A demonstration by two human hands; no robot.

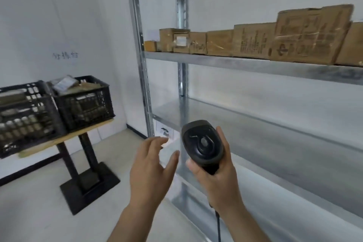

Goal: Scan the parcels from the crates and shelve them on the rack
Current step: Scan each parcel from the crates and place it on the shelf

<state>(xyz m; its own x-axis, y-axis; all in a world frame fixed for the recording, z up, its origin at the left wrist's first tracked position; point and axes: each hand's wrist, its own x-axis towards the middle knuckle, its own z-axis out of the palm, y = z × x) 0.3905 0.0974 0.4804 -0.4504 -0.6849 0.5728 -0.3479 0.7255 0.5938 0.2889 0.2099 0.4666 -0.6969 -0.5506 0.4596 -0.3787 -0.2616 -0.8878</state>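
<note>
The right hand (pixel 214 171) sits at the lower centre of the frame, its fingers and thumb wrapped around the handle of a dark barcode scanner (pixel 202 141). The scanner's rounded head points up and away, toward the metal rack (pixel 245 65), and a black cord (pixel 218 226) drops from the handle's base along the wrist. Just to the left, the left hand (pixel 151 165) is held up with fingers straight and slightly spread, palm turned toward the scanner, holding nothing and not touching it.

The rack fills the right half of the frame. On its shelf in the upper right, a row of brown cardboard parcels (pixel 253 41) stands side by side, small ones at the left end and a taller one (pixel 312 33) near the right; the printing on them is too blurred to read. The shelf below them (pixel 275 131), at the middle right, shows bare grey metal.

At the middle left, two black plastic crates (pixel 59 108) stand touching each other on a wooden counter (pixel 64 137) with black legs and a flat black base. More parcels (pixel 64 84) lie in the crates, some poking above the rim of the right-hand one. On the white wall above them there is faint handwriting (pixel 65 55) I cannot make out.
</note>
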